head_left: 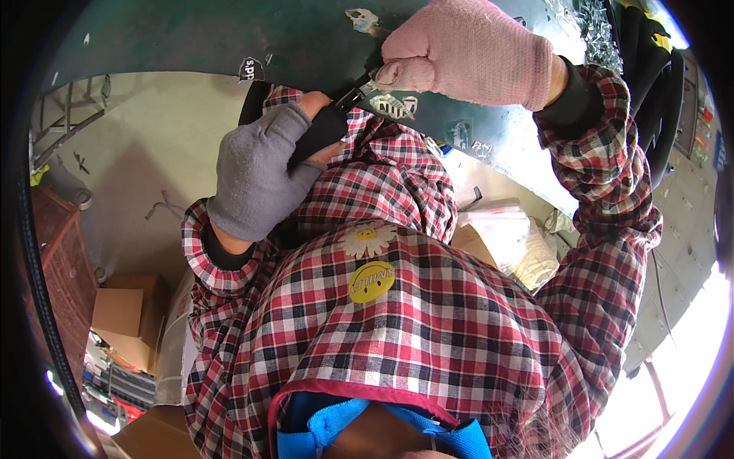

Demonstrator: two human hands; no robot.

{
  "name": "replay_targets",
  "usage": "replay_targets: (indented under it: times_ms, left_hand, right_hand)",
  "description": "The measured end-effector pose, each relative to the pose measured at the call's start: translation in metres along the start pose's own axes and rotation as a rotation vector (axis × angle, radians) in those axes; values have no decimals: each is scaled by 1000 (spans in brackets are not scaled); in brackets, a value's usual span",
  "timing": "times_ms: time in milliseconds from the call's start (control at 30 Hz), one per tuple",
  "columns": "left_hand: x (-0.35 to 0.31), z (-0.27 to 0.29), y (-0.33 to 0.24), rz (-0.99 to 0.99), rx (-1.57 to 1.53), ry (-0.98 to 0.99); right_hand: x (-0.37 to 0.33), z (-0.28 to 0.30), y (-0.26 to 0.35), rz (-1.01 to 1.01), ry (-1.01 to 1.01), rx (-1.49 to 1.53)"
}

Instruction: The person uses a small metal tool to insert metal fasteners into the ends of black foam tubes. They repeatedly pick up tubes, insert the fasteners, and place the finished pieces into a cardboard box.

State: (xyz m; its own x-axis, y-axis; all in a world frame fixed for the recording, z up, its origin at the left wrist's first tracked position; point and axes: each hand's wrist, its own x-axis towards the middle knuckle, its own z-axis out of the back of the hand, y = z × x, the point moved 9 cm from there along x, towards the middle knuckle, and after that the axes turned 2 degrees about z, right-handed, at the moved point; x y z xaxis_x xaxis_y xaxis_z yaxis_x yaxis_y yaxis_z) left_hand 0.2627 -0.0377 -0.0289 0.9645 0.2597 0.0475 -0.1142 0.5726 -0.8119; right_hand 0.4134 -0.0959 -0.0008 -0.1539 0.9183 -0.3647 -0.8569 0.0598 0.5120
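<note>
My left hand [264, 172], in a grey glove with bare fingertips, is closed around a dark black piece [321, 134] in front of the table edge. Its narrow upper end [352, 98] points up and right toward the other hand. What kind of part it is cannot be made out. My right hand [470, 57], in a pink glove, is closed at the table edge, thumb and fingers pinched on a small metal piece [368, 86] at that narrow end. The pink glove hides most of this metal piece.
The dark green tabletop [191, 38] carries worn stickers. Small shiny metal parts [600, 34] lie heaped at its far right, beside thick black tubes [650, 92]. A cardboard box [122, 310] and a reddish-brown cabinet [61, 260] stand at left. White bags [501, 233] lie below the table at right.
</note>
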Motion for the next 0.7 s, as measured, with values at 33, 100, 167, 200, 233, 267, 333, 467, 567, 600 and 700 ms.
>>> replay_targets:
  times_ms: [33,100,167,200,233,267,333,467,567,600,700]
  left_hand:
    - [0,0,0,4,2,-1]
    - [0,0,0,4,18,7]
    - [0,1,-1,-2,18,5]
    - [1,2,-2,-10,13,2]
    - [2,2,-2,-17,7,-2]
    - [2,2,-2,-26,15,-5]
    - [1,2,-1,-45,32,-11]
    - [3,3,-3,-61,32,-12]
    - [1,4,0,-46,40,-11]
    - [0,4,1,-50,31,-14]
    - [-2,4,2,-35,16,-15]
  right_hand:
    - [0,0,0,5,-8,-16]
    - [-1,3,8,79,-68,-67]
    - [-2,4,14,116,-89,-101]
    - [-1,5,14,115,-82,-110]
    - [-1,6,14,114,-74,-119]
    - [2,5,12,85,-30,-101]
    - [6,3,8,29,55,-64]
    - [6,8,15,73,77,-42]
    - [16,2,9,21,165,42]
    - [13,5,10,36,155,61]
    - [11,8,13,73,156,139]
